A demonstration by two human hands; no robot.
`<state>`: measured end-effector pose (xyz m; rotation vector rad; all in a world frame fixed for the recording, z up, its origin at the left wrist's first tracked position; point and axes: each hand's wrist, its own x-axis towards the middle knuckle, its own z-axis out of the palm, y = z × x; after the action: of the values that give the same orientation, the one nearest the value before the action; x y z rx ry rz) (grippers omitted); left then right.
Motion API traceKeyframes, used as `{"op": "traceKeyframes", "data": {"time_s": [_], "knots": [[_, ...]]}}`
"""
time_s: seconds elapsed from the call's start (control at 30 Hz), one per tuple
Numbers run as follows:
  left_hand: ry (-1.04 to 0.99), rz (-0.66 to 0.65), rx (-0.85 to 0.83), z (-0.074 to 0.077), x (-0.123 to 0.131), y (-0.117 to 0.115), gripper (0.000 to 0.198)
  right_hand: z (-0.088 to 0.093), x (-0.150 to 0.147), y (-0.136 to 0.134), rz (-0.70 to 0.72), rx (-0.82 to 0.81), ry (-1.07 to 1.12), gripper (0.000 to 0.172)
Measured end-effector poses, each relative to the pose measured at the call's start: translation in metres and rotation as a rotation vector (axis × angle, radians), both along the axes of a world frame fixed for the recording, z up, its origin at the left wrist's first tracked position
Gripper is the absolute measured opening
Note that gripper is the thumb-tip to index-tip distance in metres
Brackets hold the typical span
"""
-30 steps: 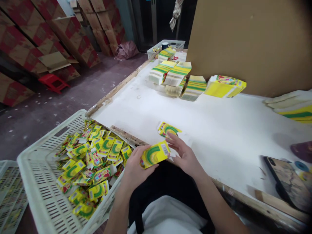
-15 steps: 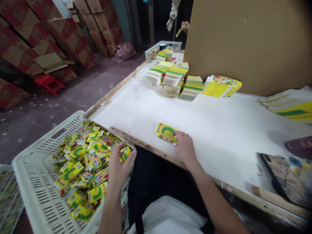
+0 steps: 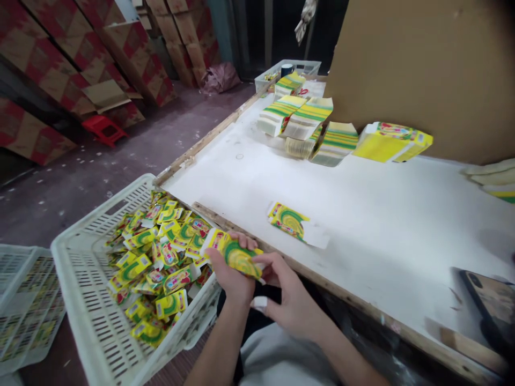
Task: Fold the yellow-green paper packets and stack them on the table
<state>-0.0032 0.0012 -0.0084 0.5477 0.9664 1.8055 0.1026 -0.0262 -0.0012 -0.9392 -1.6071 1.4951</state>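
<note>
A small yellow-and-green carton [image 3: 237, 256] lies in my left hand [image 3: 235, 279], the thumb on its near side and the fingers curled round its far side. My right hand [image 3: 292, 297] is at the carton's right end, its bent fingers on that end and partly hiding it. The right thumb, with a white wrapping on its tip, is held lower and apart from the printed face. On the white tabletop rests another flat carton [image 3: 288, 221] with a white flap reaching to the right. Left of my hands, a white plastic basket [image 3: 82, 289] holds many similar cartons [image 3: 171, 303].
Bundles of flat cartons [image 3: 335, 143] and a larger yellow box [image 3: 390, 142] stand before a cardboard partition [image 3: 414, 69]. A phone [image 3: 488, 295] lies at right. The table has a wooden edge [image 3: 362, 305]. A red stool [image 3: 103, 130] and stacked boxes are on the left.
My left hand has moved from above the basket to the right and now holds a carton. The right hand has left the carton on the table and come to the held one. The view shifted left.
</note>
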Motion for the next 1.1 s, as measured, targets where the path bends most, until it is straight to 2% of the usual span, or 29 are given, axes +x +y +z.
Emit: {"op": "traceKeyframes", "data": {"time_s": [0.1, 0.23, 0.3, 0.4, 0.47, 0.57, 0.67, 0.73, 0.8, 0.87, 0.9, 0.97, 1.03, 1.1], "knots": [[0.045, 0.075, -0.035, 0.002, -0.003, 0.001, 0.059, -0.007, -0.009, -0.002, -0.016, -0.027, -0.031, 0.060], [0.217, -0.054, -0.145, -0.005, 0.003, -0.006, 0.072, -0.018, 0.000, 0.012, -0.171, -0.112, 0.007, 0.041], [0.262, -0.094, -0.147, -0.012, 0.006, -0.010, 0.061, -0.019, 0.011, 0.020, -0.240, -0.078, 0.041, 0.028], [0.259, -0.074, -0.170, -0.023, 0.008, -0.014, 0.033, -0.015, 0.025, 0.025, -0.275, 0.004, 0.043, 0.006], [0.288, -0.081, -0.180, -0.024, 0.005, -0.015, 0.024, -0.013, 0.033, 0.026, -0.289, 0.075, 0.017, 0.003], [0.414, -0.023, -0.104, -0.009, -0.007, -0.016, 0.022, -0.014, 0.044, 0.029, -0.375, 0.249, -0.078, 0.012], [0.609, 0.088, 0.085, 0.019, -0.024, -0.020, 0.038, -0.013, 0.055, 0.034, -0.483, 0.520, -0.323, 0.028], [0.855, 0.005, 0.159, 0.035, -0.034, -0.023, 0.062, -0.011, 0.056, 0.034, -0.453, 0.707, -0.458, 0.032], [1.121, -0.199, 0.089, 0.040, -0.037, -0.024, 0.089, -0.007, 0.053, 0.031, -0.323, 0.818, -0.497, 0.032], [1.281, -0.449, -0.021, 0.036, -0.034, -0.022, 0.090, -0.006, 0.046, 0.025, -0.217, 0.851, -0.459, 0.037], [1.306, -0.548, -0.061, 0.032, -0.030, -0.021, 0.082, -0.006, 0.043, 0.022, -0.223, 0.832, -0.429, 0.039], [1.303, -0.646, -0.108, 0.021, -0.023, -0.018, 0.061, -0.010, 0.038, 0.019, -0.356, 0.705, -0.346, 0.045], [1.292, -0.611, -0.147, 0.013, -0.016, -0.018, 0.057, -0.015, 0.036, 0.019, -0.488, 0.464, -0.209, 0.059], [1.309, -0.539, -0.161, 0.009, -0.011, -0.019, 0.063, -0.022, 0.033, 0.020, -0.455, 0.149, -0.019, 0.062]]}}
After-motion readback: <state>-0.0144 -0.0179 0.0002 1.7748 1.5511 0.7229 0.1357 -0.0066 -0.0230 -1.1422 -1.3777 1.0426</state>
